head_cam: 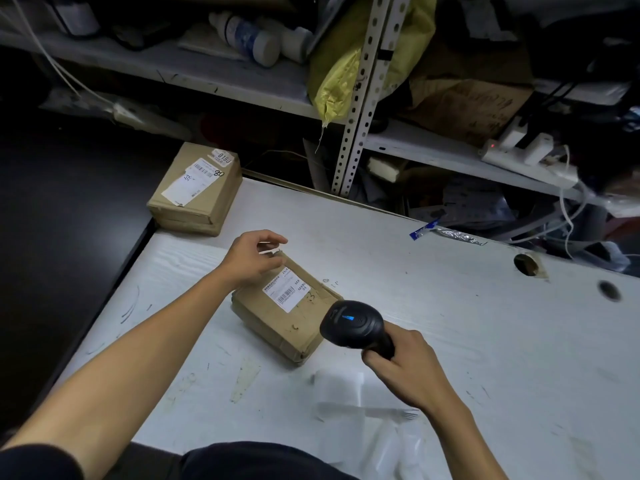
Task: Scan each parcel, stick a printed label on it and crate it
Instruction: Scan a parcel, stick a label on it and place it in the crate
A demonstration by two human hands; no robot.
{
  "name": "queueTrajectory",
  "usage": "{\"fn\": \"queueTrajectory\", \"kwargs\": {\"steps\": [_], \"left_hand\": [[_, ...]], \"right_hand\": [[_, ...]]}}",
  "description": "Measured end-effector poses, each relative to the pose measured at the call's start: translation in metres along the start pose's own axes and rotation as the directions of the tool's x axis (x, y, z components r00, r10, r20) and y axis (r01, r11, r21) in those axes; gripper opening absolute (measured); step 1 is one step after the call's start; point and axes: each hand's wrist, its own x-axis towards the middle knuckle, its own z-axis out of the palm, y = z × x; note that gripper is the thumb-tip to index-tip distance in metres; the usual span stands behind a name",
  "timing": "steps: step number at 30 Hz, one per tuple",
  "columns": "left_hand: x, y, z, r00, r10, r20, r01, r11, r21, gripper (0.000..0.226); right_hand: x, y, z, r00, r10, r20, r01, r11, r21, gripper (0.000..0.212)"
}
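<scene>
A flat brown cardboard parcel (284, 310) wrapped in clear tape lies at the centre of the frame on the scuffed white counter (450, 341). A white printed label (287, 289) with a barcode sits on its top face. The parcel's long axis runs from upper left to lower right. The left hand (251, 258) rests on the parcel's upper-left corner, fingers loosely spread. The right hand (401, 362) grips the handle of a black handheld barcode scanner (353, 325) — blue light lit, head pointing up-left over the parcel's right edge. A second labelled brown cardboard box (195, 188) sits in the upper left, at the counter's corner.
</scene>
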Motion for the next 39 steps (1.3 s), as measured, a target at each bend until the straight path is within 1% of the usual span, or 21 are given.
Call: {"fn": "queueTrajectory", "kwargs": {"steps": [3, 5, 7, 9, 11, 14, 17, 21, 24, 25, 26, 27, 28, 29, 30, 32, 33, 35, 36, 37, 39], "left_hand": [[-0.007, -0.003, 0.006, 0.999, 0.049, -0.014, -0.047, 0.994, 0.094, 0.036], [-0.02, 0.001, 0.022, 0.987, 0.163, 0.009, -0.161, 0.964, 0.21, 0.03], [-0.042, 0.005, 0.051, 0.945, 0.3, 0.131, -0.325, 0.911, 0.253, 0.025], [-0.069, 0.008, 0.087, 0.879, 0.374, 0.297, -0.444, 0.868, 0.223, 0.022], [-0.094, 0.008, 0.127, 0.819, 0.379, 0.431, -0.51, 0.825, 0.243, 0.03], [-0.123, 0.011, 0.184, 0.751, 0.344, 0.564, -0.585, 0.742, 0.327, 0.054], [-0.137, 0.017, 0.227, 0.748, 0.272, 0.606, -0.571, 0.73, 0.376, 0.081], [-0.135, 0.015, 0.261, 0.825, 0.195, 0.53, -0.489, 0.717, 0.498, 0.093], [-0.129, 0.009, 0.272, 0.857, 0.131, 0.498, -0.42, 0.738, 0.528, 0.087], [-0.127, 0.008, 0.274, 0.858, 0.132, 0.496, -0.412, 0.755, 0.511, 0.082], [-0.126, 0.008, 0.274, 0.861, 0.136, 0.491, -0.401, 0.775, 0.488, 0.077], [-0.125, 0.008, 0.273, 0.867, 0.143, 0.477, -0.386, 0.798, 0.462, 0.075], [-0.124, 0.007, 0.269, 0.876, 0.148, 0.459, -0.365, 0.825, 0.432, 0.075], [-0.123, 0.007, 0.264, 0.884, 0.158, 0.439, -0.346, 0.853, 0.389, 0.076], [-0.124, 0.007, 0.258, 0.89, 0.174, 0.421, -0.331, 0.882, 0.336, 0.076], [-0.127, 0.012, 0.243, 0.898, 0.201, 0.391, -0.302, 0.929, 0.214, 0.073], [-0.13, 0.017, 0.235, 0.896, 0.214, 0.389, -0.289, 0.946, 0.146, 0.072], [-0.135, 0.024, 0.218, 0.878, 0.238, 0.414, -0.274, 0.961, 0.029, 0.07], [-0.136, 0.027, 0.21, 0.87, 0.243, 0.428, -0.263, 0.965, -0.011, 0.069], [-0.137, 0.028, 0.203, 0.867, 0.241, 0.436, -0.248, 0.968, -0.043, 0.068], [-0.135, 0.028, 0.19, 0.874, 0.258, 0.412, -0.262, 0.964, -0.049, 0.07]], "right_hand": [[0.002, 0.018, 0.001, 0.994, 0.1, -0.04, -0.097, 0.991, 0.09, 0.019], [-0.003, 0.041, 0.003, 0.961, 0.25, -0.117, -0.227, 0.957, 0.181, 0.014], [-0.012, 0.071, 0.004, 0.877, 0.437, -0.201, -0.369, 0.88, 0.299, 0.019], [-0.027, 0.102, 0.005, 0.759, 0.596, -0.261, -0.492, 0.788, 0.37, 0.027], [-0.044, 0.13, 0.006, 0.649, 0.708, -0.279, -0.604, 0.702, 0.377, 0.032], [-0.067, 0.158, 0.011, 0.555, 0.785, -0.275, -0.683, 0.618, 0.389, 0.032], [-0.08, 0.172, 0.021, 0.528, 0.817, -0.23, -0.671, 0.568, 0.477, 0.033], [-0.083, 0.181, 0.034, 0.523, 0.822, -0.224, -0.708, 0.566, 0.423, 0.025], [-0.091, 0.163, 0.048, 0.382, 0.878, -0.29, -0.767, 0.476, 0.43, 0.079], [-0.095, 0.152, 0.053, 0.348, 0.859, -0.376, -0.728, 0.5, 0.469, 0.086], [-0.1, 0.14, 0.058, 0.34, 0.81, -0.477, -0.667, 0.565, 0.485, 0.083], [-0.104, 0.133, 0.065, 0.358, 0.745, -0.562, -0.593, 0.647, 0.48, 0.075], [-0.106, 0.128, 0.072, 0.408, 0.689, -0.599, -0.504, 0.717, 0.481, 0.062], [-0.106, 0.123, 0.077, 0.47, 0.658, -0.588, -0.405, 0.753, 0.518, 0.047], [-0.105, 0.119, 0.078, 0.528, 0.663, -0.53, -0.333, 0.736, 0.589, 0.032], [-0.094, 0.11, 0.072, 0.606, 0.72, -0.338, -0.278, 0.59, 0.758, 0.017], [-0.087, 0.107, 0.066, 0.641, 0.742, -0.197, -0.278, 0.464, 0.841, 0.017], [-0.073, 0.099, 0.052, 0.742, 0.663, 0.1, -0.279, 0.169, 0.945, 0.023], [-0.068, 0.097, 0.046, 0.781, 0.594, 0.192, -0.276, 0.052, 0.96, 0.025], [-0.064, 0.095, 0.041, 0.815, 0.525, 0.245, -0.272, -0.026, 0.962, 0.025], [-0.056, 0.093, 0.036, 0.865, 0.427, 0.264, -0.27, -0.046, 0.962, 0.028]]}}
